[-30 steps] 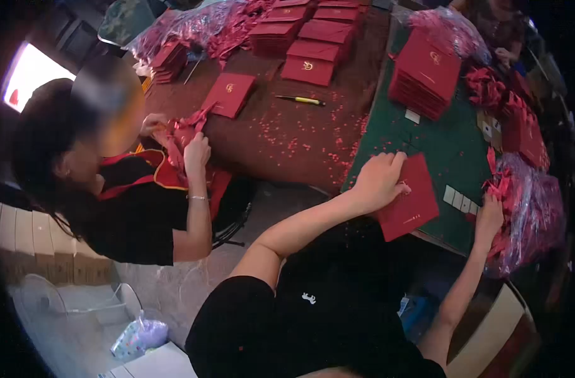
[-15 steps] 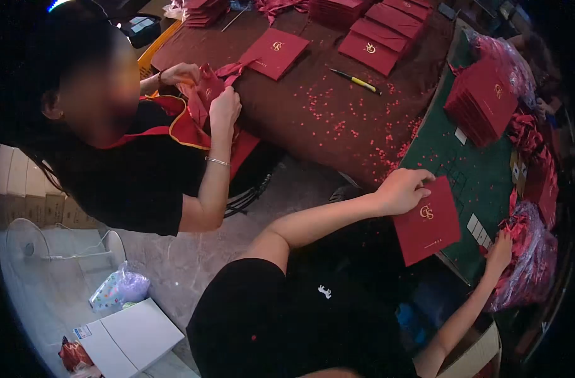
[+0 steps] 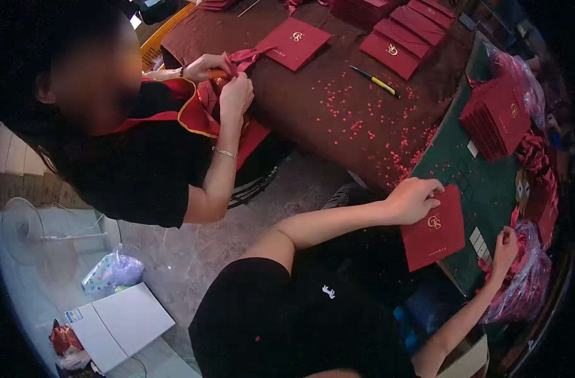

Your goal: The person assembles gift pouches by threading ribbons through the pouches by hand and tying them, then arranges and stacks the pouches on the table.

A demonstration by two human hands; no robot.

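Note:
My left hand (image 3: 414, 203) grips the upper left edge of a flat red paper bag (image 3: 435, 236) with a gold logo, fingers curled over it. The bag is tilted and overhangs the near edge of the green tabletop (image 3: 454, 173). My right hand (image 3: 505, 247) is pinched on a strip of red ribbon (image 3: 514, 218) that sticks up above the fingers. Just beside and beneath it lies a clear plastic bag (image 3: 527, 283) full of red ribbons. White rectangular cards (image 3: 480, 244) rest on the green surface between my hands.
A stack of red bags (image 3: 494, 123) stands on the green top. Red paper dots (image 3: 356, 116) and a yellow-black pen (image 3: 375, 82) lie on the brown cloth (image 3: 287, 107). At left, a co-worker (image 3: 136, 170) handles a red piece, ribbon and an orange-handled object (image 3: 218, 74).
My right hand has risen slightly from the ribbon bag, with ribbon now showing above its fingers. My left hand keeps its hold. The view has shifted a little; an orange object appears in the co-worker's hands.

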